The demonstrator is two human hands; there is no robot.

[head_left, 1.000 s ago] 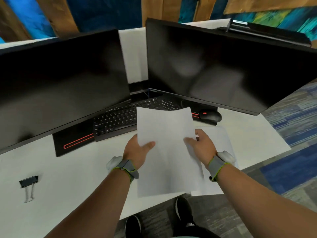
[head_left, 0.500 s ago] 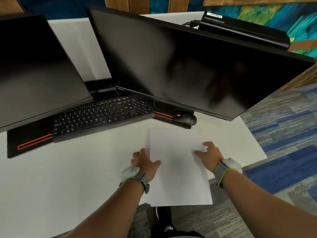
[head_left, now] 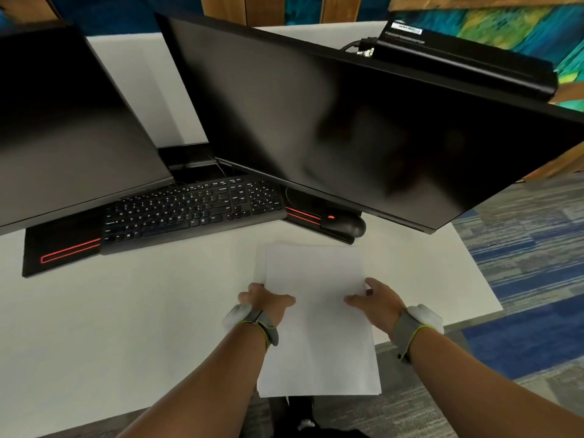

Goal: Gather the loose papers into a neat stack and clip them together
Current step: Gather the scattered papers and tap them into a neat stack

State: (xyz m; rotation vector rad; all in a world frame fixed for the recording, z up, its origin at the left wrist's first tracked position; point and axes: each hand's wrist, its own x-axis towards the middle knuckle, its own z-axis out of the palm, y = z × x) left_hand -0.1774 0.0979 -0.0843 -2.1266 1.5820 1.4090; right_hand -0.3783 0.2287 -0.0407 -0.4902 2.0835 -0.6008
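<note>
A stack of white papers [head_left: 319,314] lies on the white desk [head_left: 126,311], its near end hanging past the desk's front edge. One sheet's edge peeks out at the far left corner. My left hand [head_left: 267,303] grips the stack's left edge, thumb on top. On the stack's right edge my right hand [head_left: 377,303] holds on, thumb on top as well. Both wrists wear grey bands with white sensors. No binder clip is in view.
A black keyboard [head_left: 192,210] and a black mouse [head_left: 343,224] lie just beyond the papers. Two dark monitors [head_left: 347,121] stand behind them, the right one overhanging the mouse. The desk's right edge [head_left: 480,273] drops to blue-grey carpet.
The sheets were lifted between both hands a second ago; they now rest on the desk over the other sheet. My view has swung right, so the binder clip at left has left the picture.
</note>
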